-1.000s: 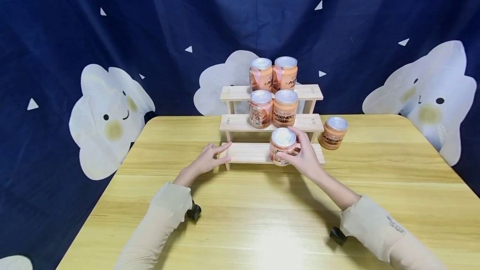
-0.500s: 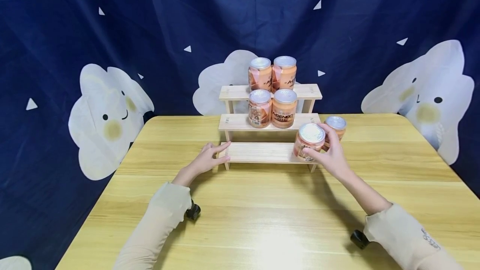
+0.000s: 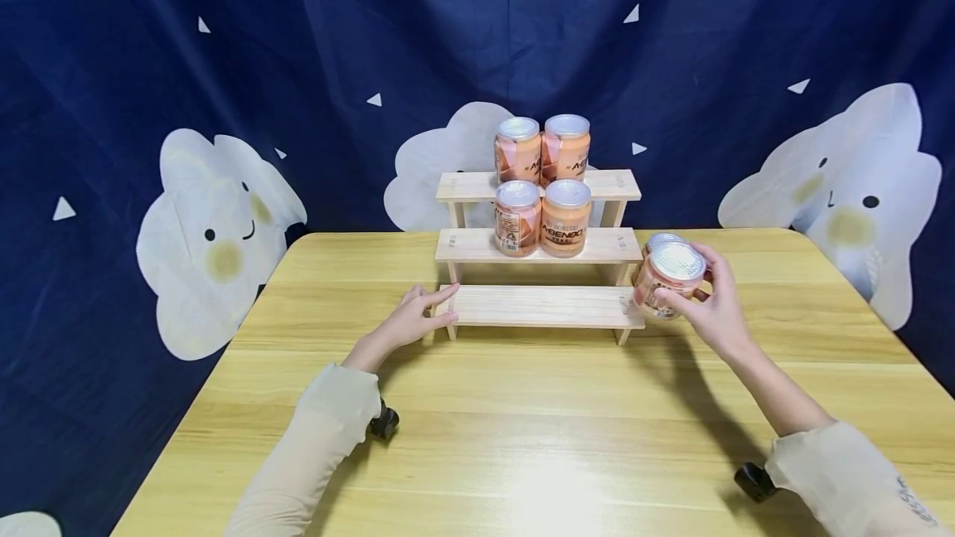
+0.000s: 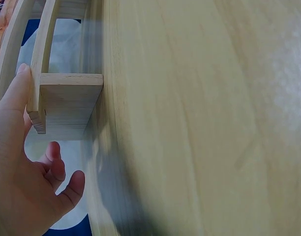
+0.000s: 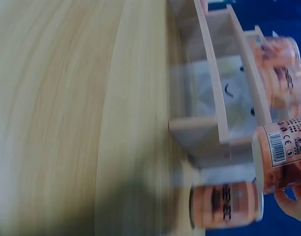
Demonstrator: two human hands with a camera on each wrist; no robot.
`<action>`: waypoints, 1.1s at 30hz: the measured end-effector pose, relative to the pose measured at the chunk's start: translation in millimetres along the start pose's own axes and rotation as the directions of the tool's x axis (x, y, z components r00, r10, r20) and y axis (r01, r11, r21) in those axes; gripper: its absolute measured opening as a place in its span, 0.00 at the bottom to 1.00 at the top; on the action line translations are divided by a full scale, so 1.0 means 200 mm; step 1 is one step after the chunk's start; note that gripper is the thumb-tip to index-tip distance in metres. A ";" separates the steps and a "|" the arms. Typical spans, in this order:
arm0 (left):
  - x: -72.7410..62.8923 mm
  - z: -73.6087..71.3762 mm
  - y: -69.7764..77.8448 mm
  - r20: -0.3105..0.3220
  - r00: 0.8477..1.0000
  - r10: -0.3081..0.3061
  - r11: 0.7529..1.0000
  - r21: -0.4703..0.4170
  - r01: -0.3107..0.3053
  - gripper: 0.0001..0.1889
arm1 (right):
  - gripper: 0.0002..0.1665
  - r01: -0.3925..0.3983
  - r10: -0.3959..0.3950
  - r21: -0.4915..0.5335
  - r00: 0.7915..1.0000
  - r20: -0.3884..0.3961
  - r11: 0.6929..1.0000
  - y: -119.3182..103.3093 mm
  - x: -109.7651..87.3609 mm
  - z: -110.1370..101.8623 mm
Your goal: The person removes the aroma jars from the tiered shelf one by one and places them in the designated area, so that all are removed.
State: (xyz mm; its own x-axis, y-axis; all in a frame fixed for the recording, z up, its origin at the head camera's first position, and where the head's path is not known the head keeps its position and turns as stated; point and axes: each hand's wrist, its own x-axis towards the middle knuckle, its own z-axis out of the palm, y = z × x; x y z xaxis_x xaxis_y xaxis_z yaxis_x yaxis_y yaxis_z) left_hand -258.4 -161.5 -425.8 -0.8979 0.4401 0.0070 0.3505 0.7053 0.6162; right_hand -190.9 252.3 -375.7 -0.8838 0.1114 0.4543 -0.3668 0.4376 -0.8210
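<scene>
An orange can (image 3: pixel 666 282) with a silvery lid is gripped by my right hand (image 3: pixel 719 309), thumb in front and fingers round its right side. It is held off the table, just right of the bottom step of a three-step wooden shelf (image 3: pixel 537 305). Behind it stands another orange can (image 5: pixel 226 205) on the table, mostly covered in the head view. My left hand (image 3: pixel 403 321) holds the left end of the bottom step between thumb and index finger; its other fingers (image 4: pixel 54 169) curl loosely below, off the wood.
Two orange cans stand on the middle step, including a front-labelled can (image 3: pixel 565 222). Two more, one a right-hand can (image 3: pixel 566 152), stand on the top step. A wooden table (image 3: pixel 477 421) bears the shelf, and a dark blue curtain (image 3: pixel 328 48) hangs behind.
My right hand has carried the can rightward from over the bottom step to beyond the shelf's right end. The left hand has stayed on the shelf.
</scene>
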 end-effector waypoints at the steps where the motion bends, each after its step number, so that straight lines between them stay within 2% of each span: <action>1: 0.00 0.00 0.00 -0.001 1.000 -0.001 1.000 0.000 0.001 0.31 | 0.43 -0.011 0.011 -0.009 1.000 -0.009 1.000 0.01 0.00 -0.02; 10: 0.00 0.01 -0.01 0.000 1.000 -0.004 1.000 -0.002 0.004 0.31 | 0.43 -0.094 0.083 -0.116 0.992 -0.096 0.989 0.11 0.03 -0.15; 18: 0.00 0.00 -0.01 -0.002 1.000 0.005 1.000 0.006 -0.005 0.31 | 0.44 -0.161 0.133 -0.172 0.978 -0.160 0.972 0.22 0.08 -0.21; 27: 0.01 0.00 0.00 0.004 1.000 0.007 1.000 0.010 -0.007 0.31 | 0.45 -0.252 0.220 -0.213 0.962 -0.162 0.944 0.36 0.14 -0.26; 33: 0.01 0.00 0.00 0.006 1.000 0.009 1.000 0.005 -0.009 0.31 | 0.46 -0.282 0.261 -0.239 0.958 -0.118 0.929 0.40 0.19 -0.26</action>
State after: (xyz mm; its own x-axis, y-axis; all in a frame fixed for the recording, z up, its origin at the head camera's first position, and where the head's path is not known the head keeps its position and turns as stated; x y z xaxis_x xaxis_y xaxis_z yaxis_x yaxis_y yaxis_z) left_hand -260.0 -161.8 -425.7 -0.8933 0.4495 0.0078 0.3596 0.7041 0.6123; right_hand -238.6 338.5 -406.8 -0.9084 0.3259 0.2619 -0.0221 0.5883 -0.8084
